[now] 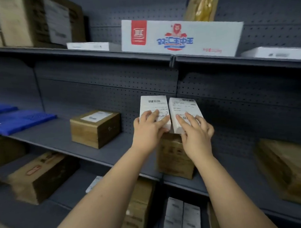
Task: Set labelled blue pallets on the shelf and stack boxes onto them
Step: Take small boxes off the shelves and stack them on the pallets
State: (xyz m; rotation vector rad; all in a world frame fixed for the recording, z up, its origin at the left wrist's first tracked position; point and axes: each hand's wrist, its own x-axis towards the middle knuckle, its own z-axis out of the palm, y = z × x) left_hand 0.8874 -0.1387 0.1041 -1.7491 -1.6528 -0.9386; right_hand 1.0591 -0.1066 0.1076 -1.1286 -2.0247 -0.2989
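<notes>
White left box (152,105) and right box (182,107) point lengthwise into the shelf (105,153), left hand (149,129) and right hand (195,134) pressing flat-fingered on top.

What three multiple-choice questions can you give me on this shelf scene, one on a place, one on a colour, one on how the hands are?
1. The two white boxes sit where? A on the top shelf; B on a brown box; C on the floor.
2. The pallets on the left are which colour? A blue; B red; C green.
3. The hands are doing what? A hanging free; B both lifting one carton; C left hand and right hand each resting fingers on a white box.
Key: B, the brown box shows directly under them; A, they are plainly blue; C, fingers lie flat across each label.
</notes>
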